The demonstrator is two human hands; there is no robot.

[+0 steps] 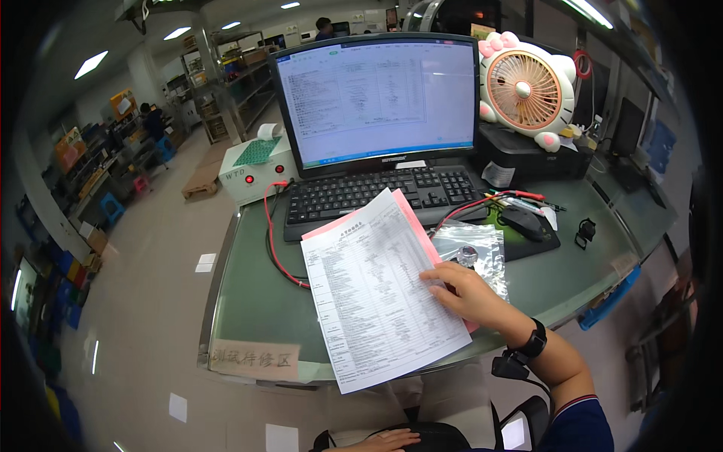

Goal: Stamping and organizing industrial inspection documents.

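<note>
A white printed form sheet lies at a slant on the green desk, its lower end reaching over the front edge. Pink paper peeks out from beneath it. My right hand rests on the sheet's right edge, thumb and forefinger apart, with the other fingers partly hidden. Beside that hand is a clear plastic bag with a small round item inside. My left hand lies flat on my lap at the lower edge of the view, holding nothing.
A monitor and black keyboard stand behind the papers. To the right are a mouse, pens, a red test lead and a fan on a black printer. A white box with red lights stands at left.
</note>
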